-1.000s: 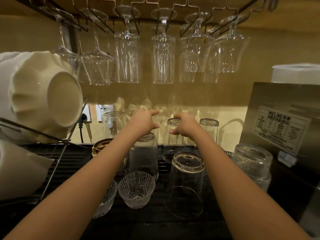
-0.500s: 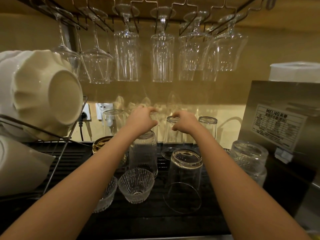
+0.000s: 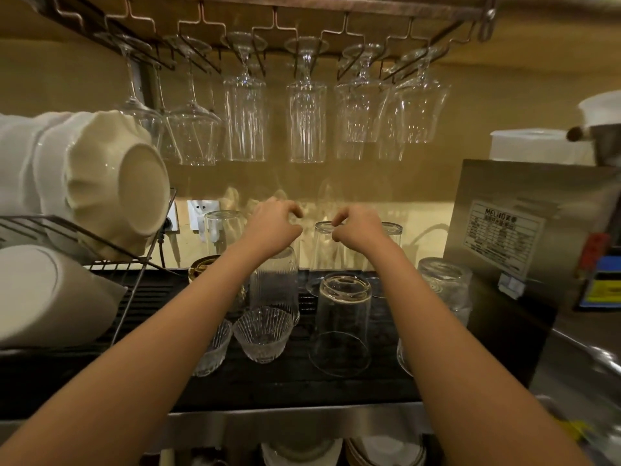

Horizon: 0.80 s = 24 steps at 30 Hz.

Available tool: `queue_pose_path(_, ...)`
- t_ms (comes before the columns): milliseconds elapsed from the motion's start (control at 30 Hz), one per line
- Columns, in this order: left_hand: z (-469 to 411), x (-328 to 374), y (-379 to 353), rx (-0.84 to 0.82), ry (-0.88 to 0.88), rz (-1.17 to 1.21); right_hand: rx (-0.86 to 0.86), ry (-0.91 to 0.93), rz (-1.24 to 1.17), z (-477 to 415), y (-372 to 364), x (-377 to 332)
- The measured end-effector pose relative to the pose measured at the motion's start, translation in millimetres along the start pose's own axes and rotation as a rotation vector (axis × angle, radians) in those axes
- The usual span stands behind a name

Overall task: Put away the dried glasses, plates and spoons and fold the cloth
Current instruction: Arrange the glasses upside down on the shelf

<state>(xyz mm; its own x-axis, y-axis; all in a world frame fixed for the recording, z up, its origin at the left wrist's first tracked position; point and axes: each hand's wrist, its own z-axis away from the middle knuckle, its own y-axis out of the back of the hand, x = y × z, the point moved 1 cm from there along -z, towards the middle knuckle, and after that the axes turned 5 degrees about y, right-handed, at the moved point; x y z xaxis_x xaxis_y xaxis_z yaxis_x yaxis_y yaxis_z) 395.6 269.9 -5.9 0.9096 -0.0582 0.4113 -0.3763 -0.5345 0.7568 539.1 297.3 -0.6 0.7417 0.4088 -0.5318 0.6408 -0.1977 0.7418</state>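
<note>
Hovering above upturned empty glasses [image 3: 344,317], left hand [image 3: 274,225] and right hand [image 3: 361,228] curl, grip unclear

Left hand [image 3: 274,227], right hand [image 3: 359,230] over glasses [image 3: 344,317]

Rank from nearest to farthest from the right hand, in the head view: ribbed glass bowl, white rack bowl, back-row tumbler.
1. Back-row tumbler, at the right hand's fingertips.
2. Ribbed glass bowl, in front, to its left.
3. White bowl, far left in the rack.
</note>
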Motion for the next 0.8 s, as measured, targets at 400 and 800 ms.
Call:
queue_pose_path(400,59,43,15,-0.113,-0.052,0.181,0.142,0.065,0.065,68,37,-7)
queue_pose_path(800,93,53,-9,-0.322,-0.048,0.253,0.275,-0.094,0.167,112,53,42)
